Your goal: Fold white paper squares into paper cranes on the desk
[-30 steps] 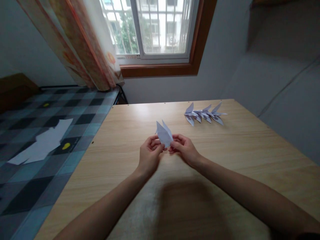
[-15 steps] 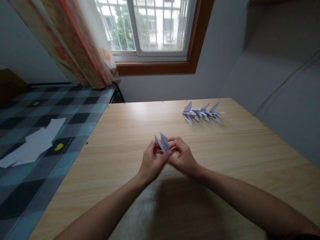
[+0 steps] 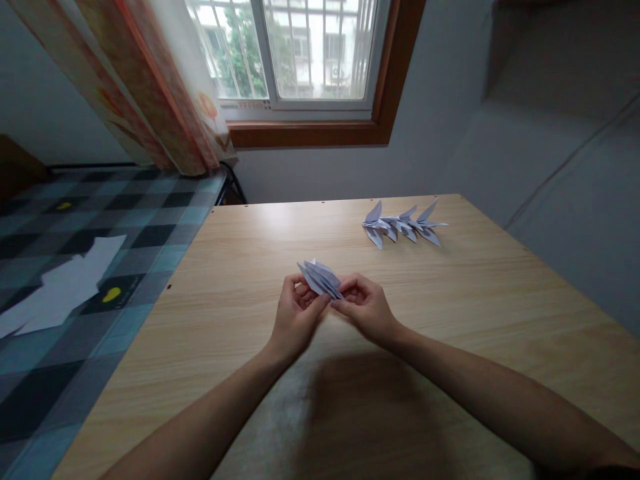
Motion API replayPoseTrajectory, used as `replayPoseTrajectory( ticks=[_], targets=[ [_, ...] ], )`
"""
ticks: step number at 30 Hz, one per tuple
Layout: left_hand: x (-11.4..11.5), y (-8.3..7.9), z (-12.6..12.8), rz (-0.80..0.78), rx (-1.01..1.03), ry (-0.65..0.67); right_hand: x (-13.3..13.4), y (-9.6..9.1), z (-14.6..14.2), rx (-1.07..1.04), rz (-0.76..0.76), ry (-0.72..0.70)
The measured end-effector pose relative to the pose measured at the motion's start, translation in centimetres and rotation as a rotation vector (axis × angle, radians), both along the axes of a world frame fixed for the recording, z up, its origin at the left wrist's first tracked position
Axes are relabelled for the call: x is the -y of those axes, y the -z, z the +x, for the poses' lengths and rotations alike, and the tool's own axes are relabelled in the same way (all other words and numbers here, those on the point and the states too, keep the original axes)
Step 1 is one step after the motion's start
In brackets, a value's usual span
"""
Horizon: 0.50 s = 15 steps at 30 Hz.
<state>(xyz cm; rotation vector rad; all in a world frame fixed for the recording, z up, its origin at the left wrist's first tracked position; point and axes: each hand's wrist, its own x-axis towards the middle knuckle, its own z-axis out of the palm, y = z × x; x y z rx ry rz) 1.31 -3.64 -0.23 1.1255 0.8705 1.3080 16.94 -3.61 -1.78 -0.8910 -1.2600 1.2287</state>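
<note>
Both hands hold one small folded paper piece (image 3: pixel 320 276), pale with several pointed, leaf-like layers that lean up and to the left. My left hand (image 3: pixel 299 310) is closed on its left and lower side, thumb on the front face. Fingertips of my right hand (image 3: pixel 364 305) pinch its lower right corner. The fingers behind the paper are partly hidden. Farther back on the table lies a chain of folded paper leaves (image 3: pixel 403 225), apart from both hands.
The wooden table (image 3: pixel 225 267) spreads beneath my hands. At left, white paper sheets (image 3: pixel 65 287) lie on a bed with a checked cover (image 3: pixel 165 200). A window (image 3: pixel 315 60) with a patterned curtain (image 3: pixel 165 87) is beyond the table, and a wall stands at right.
The folded paper has turned and tipped left, so more of its layers show. My hands have moved slightly apart, still holding it. The view has shifted a little.
</note>
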Motion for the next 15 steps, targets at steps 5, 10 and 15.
replayPoseTrajectory(
  ticks=[5,10,15],
  targets=[
    [-0.05,0.22,-0.31,0.045,-0.147,-0.059,-0.05,-0.25,-0.06,-0.009,-0.062,0.028],
    [0.22,0.35,-0.57,0.104,-0.211,-0.051,0.17,-0.44,-0.25,-0.008,-0.091,0.063],
    [0.46,0.44,-0.26,0.117,-0.226,-0.080,0.41,-0.72,-0.35,-0.081,-0.075,0.039]
  ],
)
